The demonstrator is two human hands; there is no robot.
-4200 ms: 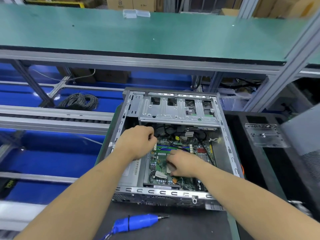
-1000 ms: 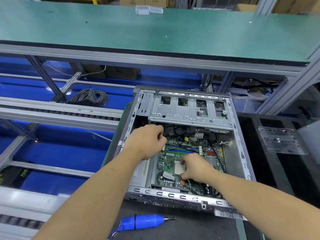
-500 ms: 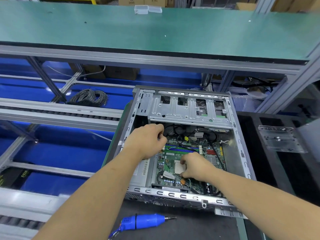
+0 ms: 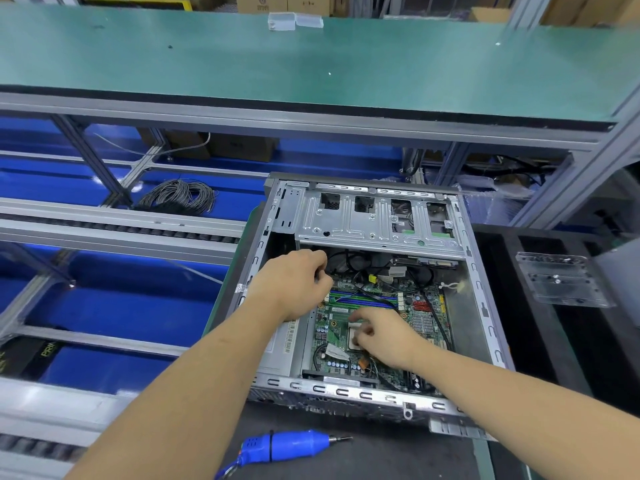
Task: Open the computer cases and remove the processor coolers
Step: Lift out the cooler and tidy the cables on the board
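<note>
Processor (image 4: 354, 336) half hidden under right hand (image 4: 384, 336).

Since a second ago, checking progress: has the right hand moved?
Yes. The right hand shifted slightly toward the blue memory slots, fingers now over the processor.

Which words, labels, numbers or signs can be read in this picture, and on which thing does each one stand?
"PRI", cut off by the frame: yellow letters on the black object at the lower left.
Barcode sticker on the metal housing inside the computer case: too small to read.
White label on the motherboard: too blurred to read.
Print on the cardboard box behind the green bench: blurred, not readable.
</note>
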